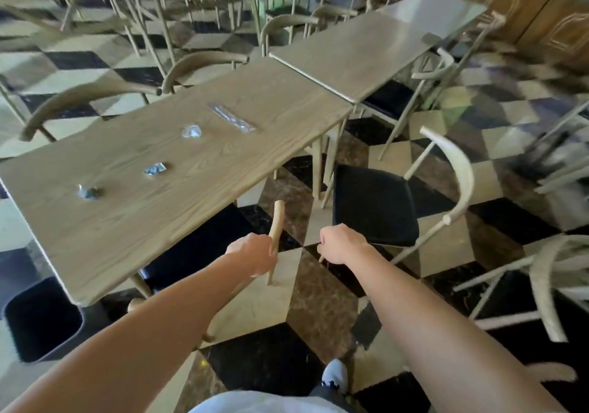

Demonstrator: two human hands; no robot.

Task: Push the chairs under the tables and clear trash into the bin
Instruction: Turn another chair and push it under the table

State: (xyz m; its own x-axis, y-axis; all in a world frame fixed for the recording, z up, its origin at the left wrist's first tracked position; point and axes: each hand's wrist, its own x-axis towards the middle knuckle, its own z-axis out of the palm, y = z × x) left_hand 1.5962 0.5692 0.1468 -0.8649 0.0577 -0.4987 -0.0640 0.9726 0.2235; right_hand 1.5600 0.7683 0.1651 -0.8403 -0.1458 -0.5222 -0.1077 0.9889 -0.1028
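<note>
My left hand (pixel 255 251) grips the curved wooden backrest (pixel 276 218) of a black-seated chair (pixel 194 250) that sits mostly under the near wooden table (pixel 127 227). My right hand (pixel 342 243) is a closed fist at the near corner of a second black-seated chair (pixel 373 202), which stands out in the aisle. A small wooden tip shows under that fist; I cannot tell whether the hand holds it. On the table lie a long clear wrapper (pixel 232 121), a crumpled clear plastic (pixel 191 132), a foil scrap (pixel 155 168) and a small crumpled wad (pixel 87 192). A black bin (pixel 41 320) stands at lower left.
A second table (pixel 366 49) adjoins the first at the far right, with a chair (pixel 392 100) part way under it. More chairs (pixel 541 288) crowd the right side, and two chair backs (pixel 79 97) stand along the table's far side. The floor is checkered tile.
</note>
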